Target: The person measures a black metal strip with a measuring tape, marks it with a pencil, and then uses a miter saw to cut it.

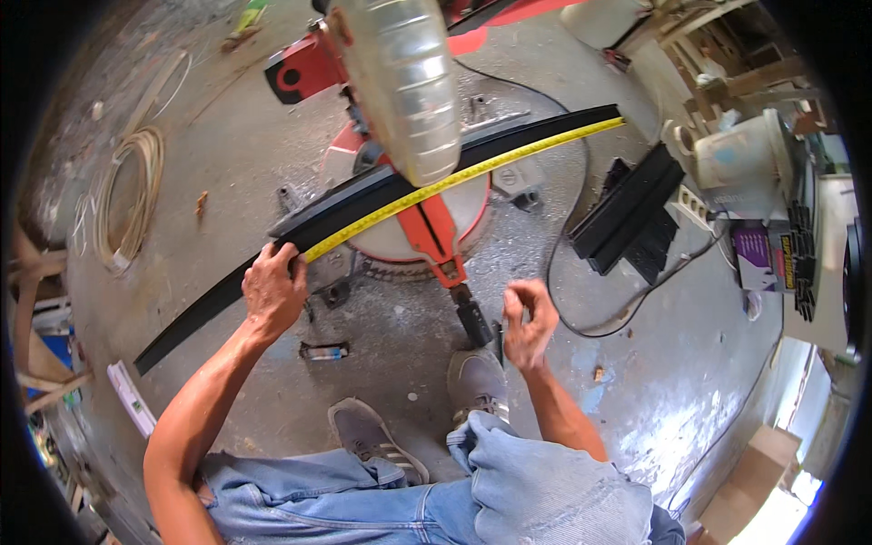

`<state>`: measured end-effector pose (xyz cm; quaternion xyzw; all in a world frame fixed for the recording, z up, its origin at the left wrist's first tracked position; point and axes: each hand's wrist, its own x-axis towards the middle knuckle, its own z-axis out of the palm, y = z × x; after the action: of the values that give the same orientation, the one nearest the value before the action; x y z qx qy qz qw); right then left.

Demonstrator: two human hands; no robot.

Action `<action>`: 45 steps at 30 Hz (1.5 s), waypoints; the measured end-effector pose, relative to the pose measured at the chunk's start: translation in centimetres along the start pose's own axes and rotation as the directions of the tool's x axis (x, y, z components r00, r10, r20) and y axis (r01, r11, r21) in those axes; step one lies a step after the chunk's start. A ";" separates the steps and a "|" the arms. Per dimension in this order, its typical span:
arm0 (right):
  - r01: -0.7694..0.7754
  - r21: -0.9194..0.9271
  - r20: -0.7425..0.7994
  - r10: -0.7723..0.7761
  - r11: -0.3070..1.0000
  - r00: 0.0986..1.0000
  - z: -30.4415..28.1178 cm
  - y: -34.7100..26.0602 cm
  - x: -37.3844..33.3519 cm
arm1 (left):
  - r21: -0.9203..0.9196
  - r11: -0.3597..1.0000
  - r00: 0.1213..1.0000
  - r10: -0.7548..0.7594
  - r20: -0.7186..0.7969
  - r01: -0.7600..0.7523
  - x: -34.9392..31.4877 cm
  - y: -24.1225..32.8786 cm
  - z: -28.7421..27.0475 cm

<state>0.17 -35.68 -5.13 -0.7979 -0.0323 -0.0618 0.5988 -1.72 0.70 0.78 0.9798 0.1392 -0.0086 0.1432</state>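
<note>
A long black strip lies across the red and grey miter saw, slanting from lower left to upper right. Stretched along its near edge is a yellow measuring tape. My left hand grips the strip at the tape's left end, fingers bent over both; the tape's tip is hidden there. My right hand hovers right of the saw's black handle, fingers curled closed; whether anything is inside them I cannot make out. The saw's ribbed silvery head stands raised above the strip.
Short black profile pieces lie on the floor to the right, beside a black cable. A coil of pale cable is at left. Farther right stand a white bucket and a purple box. A small cylinder lies near my shoes.
</note>
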 end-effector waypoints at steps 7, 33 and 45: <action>-0.193 -0.693 0.334 0.546 0.695 0.768 -7.8 2.8 -6.9 | -0.018 1.000 1.000 -0.021 0.013 0.021 0.5 0.4 0.4; -0.160 0.414 0.574 -0.121 0.896 0.810 5.2 -2.3 19.0 | -0.032 0.999 1.000 -0.021 -0.001 0.021 0.0 0.5 0.6; -0.114 0.309 0.693 -0.141 0.944 0.707 9.4 0.9 19.6 | -0.029 1.000 1.000 -0.008 0.000 0.008 0.2 0.1 0.7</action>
<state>20.28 -27.37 -5.92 -0.6487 -0.2748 0.2500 0.6642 -1.51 0.42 0.15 0.9771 0.1433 -0.0069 0.1573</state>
